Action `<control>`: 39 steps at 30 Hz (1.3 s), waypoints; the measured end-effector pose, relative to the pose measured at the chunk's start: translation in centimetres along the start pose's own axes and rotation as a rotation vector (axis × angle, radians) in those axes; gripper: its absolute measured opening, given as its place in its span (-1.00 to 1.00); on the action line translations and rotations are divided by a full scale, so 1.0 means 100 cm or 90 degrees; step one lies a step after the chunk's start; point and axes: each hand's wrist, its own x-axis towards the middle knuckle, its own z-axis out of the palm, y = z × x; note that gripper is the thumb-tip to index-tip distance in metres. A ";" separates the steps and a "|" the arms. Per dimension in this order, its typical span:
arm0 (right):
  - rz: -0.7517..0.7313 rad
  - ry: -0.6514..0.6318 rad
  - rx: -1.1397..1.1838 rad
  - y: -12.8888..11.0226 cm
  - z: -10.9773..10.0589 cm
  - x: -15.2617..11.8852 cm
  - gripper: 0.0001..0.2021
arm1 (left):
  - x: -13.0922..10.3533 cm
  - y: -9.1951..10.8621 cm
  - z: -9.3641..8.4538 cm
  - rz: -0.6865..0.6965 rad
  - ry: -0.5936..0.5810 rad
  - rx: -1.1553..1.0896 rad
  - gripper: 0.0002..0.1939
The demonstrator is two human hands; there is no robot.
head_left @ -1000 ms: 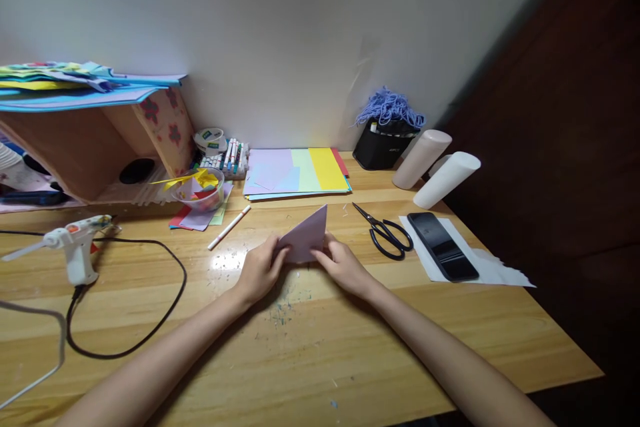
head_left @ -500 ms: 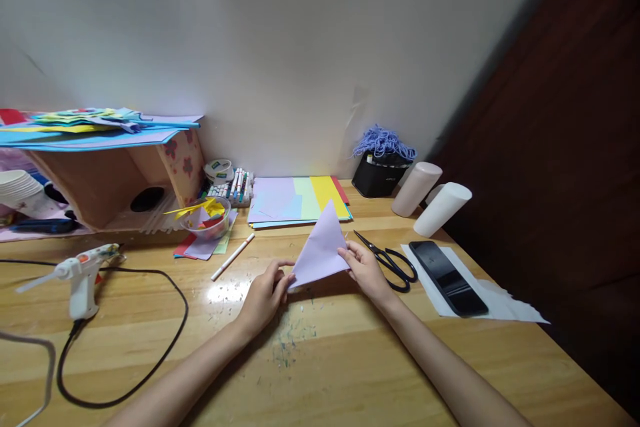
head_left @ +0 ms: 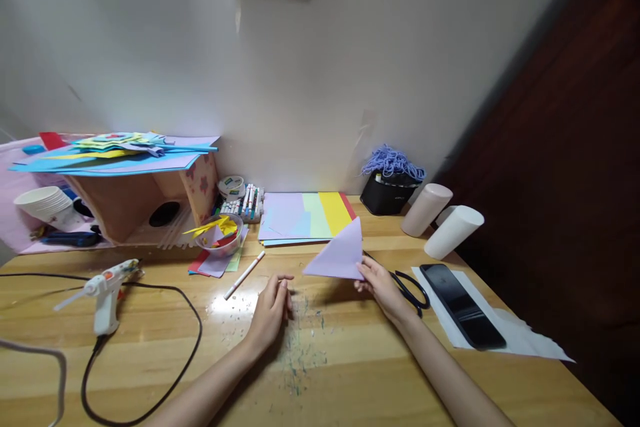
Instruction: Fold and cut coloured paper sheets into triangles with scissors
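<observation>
A lilac sheet of paper folded into a triangle is held up above the table, its point towards the wall. My right hand pinches its right corner between thumb and fingers. Just behind that hand lie black-handled scissors, partly hidden by it. My left hand hovers or rests near the tabletop, left of the paper and apart from it. Its fingers are loosely bent and apart, with nothing in them. A white marker lies beyond the left hand.
Coloured paper sheets are stacked by the wall. A bowl of paper scraps and a glue gun with its looping cable are at left. A phone, two white rolls and a black holder with yarn stand right.
My left hand has let go of the folded paper and sits apart from it. My right hand keeps hold and has turned the paper. The head view has tilted up, showing a frame on the wall.
</observation>
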 end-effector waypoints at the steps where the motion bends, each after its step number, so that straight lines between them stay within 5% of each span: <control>1: -0.018 0.043 -0.041 -0.002 -0.010 0.006 -0.64 | 0.000 -0.001 0.000 -0.001 0.001 0.001 -0.65; 5: -0.110 0.166 -0.455 -0.024 -0.066 0.045 -0.60 | 0.001 0.000 -0.001 -0.006 -0.004 0.015 -0.67; 9: -0.108 0.185 -0.601 -0.057 -0.113 0.082 -0.71 | 0.003 0.002 -0.001 0.003 -0.014 0.019 -0.71; 12: -0.089 0.182 -0.708 -0.070 -0.125 0.099 -0.77 | 0.001 0.003 -0.001 0.016 -0.023 0.038 -0.74; 18: -0.166 0.201 -0.846 -0.059 -0.092 0.105 -0.71 | 0.014 0.012 -0.001 0.070 -0.065 0.225 -0.75; 26: -0.366 -0.054 -0.858 -0.029 -0.023 0.094 -0.81 | 0.124 0.035 0.015 0.310 -0.105 0.707 -0.76; 30: -0.421 -0.089 -0.838 -0.020 -0.019 0.099 -0.75 | 0.153 0.027 0.017 0.321 -0.137 0.757 -0.70; 39: -0.475 -0.186 -0.803 -0.025 -0.024 0.117 -0.83 | 0.167 0.024 0.014 0.325 -0.208 0.848 -0.76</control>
